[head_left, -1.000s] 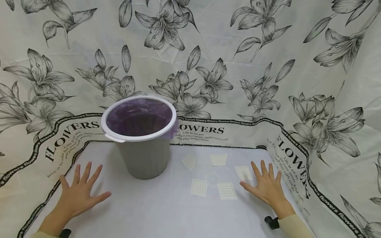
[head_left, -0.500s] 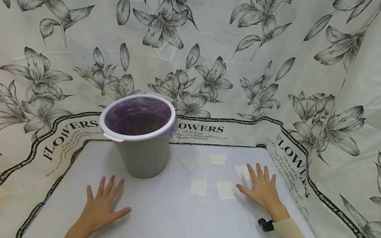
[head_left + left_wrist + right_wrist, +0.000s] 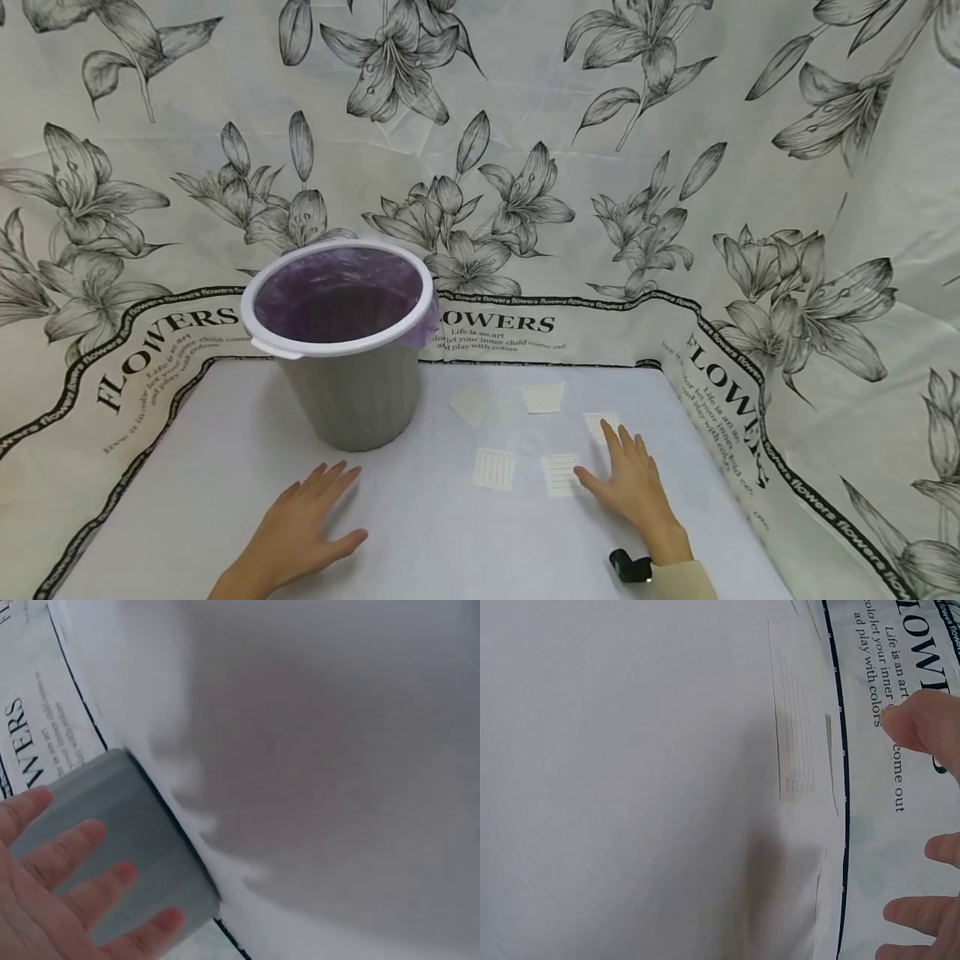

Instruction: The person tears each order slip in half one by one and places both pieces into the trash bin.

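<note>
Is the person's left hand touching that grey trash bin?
Apart: in the head view, a strip of white tabletop shows between the left hand and the base of the grey trash bin.

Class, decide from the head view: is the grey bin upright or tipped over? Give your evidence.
Upright: the grey bin stands with its base on the white table and its white rim on top.

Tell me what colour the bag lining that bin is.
The bag is purple; it shows best in the head view.
</note>
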A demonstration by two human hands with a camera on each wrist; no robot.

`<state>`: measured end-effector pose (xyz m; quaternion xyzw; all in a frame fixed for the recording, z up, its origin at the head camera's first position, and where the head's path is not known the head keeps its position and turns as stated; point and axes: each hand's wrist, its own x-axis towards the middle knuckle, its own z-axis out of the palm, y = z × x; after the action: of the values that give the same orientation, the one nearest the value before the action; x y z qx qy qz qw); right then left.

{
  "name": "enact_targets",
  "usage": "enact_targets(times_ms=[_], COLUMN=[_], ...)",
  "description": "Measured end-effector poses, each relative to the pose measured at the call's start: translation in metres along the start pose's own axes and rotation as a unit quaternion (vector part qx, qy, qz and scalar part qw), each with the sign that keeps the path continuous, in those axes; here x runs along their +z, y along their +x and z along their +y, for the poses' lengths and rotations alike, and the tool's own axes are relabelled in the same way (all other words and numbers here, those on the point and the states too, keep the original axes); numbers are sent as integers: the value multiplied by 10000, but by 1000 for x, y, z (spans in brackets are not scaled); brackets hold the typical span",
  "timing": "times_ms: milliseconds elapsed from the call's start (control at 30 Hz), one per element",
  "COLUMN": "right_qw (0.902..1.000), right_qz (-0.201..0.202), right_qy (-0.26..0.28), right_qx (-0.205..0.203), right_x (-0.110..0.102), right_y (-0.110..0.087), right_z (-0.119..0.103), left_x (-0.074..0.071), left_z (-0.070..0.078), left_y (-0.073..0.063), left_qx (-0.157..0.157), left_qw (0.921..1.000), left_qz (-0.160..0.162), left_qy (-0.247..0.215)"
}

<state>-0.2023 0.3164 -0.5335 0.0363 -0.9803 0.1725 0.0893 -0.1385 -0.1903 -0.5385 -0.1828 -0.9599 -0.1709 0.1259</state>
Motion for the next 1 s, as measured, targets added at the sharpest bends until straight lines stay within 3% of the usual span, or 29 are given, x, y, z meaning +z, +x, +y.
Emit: enact_targets(times_ms=[167,400,567,767,1000], right_qw=[9995,9988,9985,9977,9966], right_qz=[131,-9,-76,-243,-212], right_qy=[112,249,396,563,659], right_qx=[-258,-411,-363,-303,-441], right_x=[9,23,31,42,50], right_y=[3,6,10,18,23], right_z=[-14,-29,-43,-60,-73], left_x=[10,28,37,45,63], left_z=[7,22,35,61,77], left_y=[9,24,50,84,108], left_qx=[255,3,-30,154,551], left_qw=[9992,9971,9942,9815,9792], left_qz=[142,-147,-338,-567,-607], left_qy=[-259,-742,-1016,-1822,-1858])
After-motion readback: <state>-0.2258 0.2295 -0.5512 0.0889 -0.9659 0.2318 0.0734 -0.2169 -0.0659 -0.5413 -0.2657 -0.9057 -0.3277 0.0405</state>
